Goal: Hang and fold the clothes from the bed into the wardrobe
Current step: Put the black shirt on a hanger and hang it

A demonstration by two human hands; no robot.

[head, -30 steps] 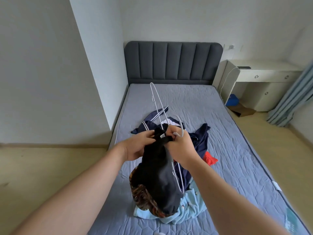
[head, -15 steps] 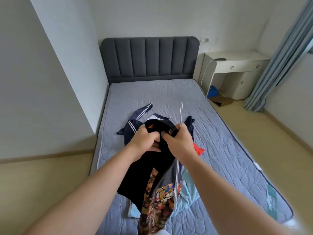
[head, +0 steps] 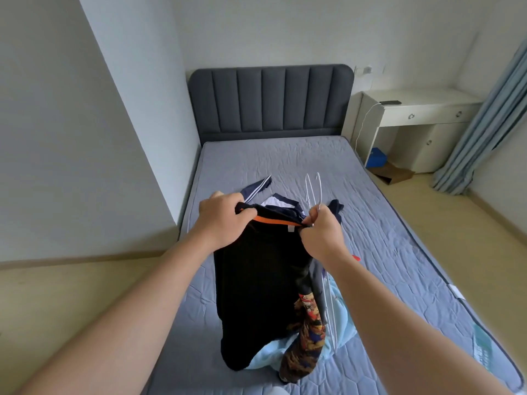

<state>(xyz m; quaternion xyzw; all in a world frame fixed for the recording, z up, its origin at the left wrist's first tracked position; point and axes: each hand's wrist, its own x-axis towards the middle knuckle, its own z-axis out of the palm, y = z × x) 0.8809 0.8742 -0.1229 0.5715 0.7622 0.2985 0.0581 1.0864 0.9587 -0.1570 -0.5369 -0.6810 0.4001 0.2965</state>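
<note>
The person stands at the foot of the bed (head: 385,223) with a black garment (head: 256,280) lifted clear of the mattress. Both hands are clenched on its neckline. The left hand (head: 225,220) bunches the left side of the collar in its curled fingers, and the right hand (head: 322,232) pinches the right side. The collar is stretched between them, so an orange inner band (head: 276,221) shows along its edge. This looks like a way to open the neck wide enough for a hanger to go in.

The right hand also holds a small bundle of white wire hangers (head: 313,192). Their hooks stick up past the knuckles and their frames hang down beside the cloth, probably to keep one within reach without letting go of the garment. The body of the garment hangs straight down, and a bright patterned part (head: 308,323) twists out at its lower right.

The other clothes lie beneath and behind it, in the middle of the bed toward the foot — a navy piece with white stripes (head: 256,186), a pale blue piece (head: 339,323) and a bit of red (head: 356,258). Judging by this pile, the task is at an early stage. The wardrobe is not in view.

There is little writing to read. A small pale tag (head: 290,228) sits just under the orange band, too small to make out. A white tab (head: 456,292) lies at the bed's right edge, and a teal label (head: 482,346) lies near its near right corner — its print is not legible.
</note>
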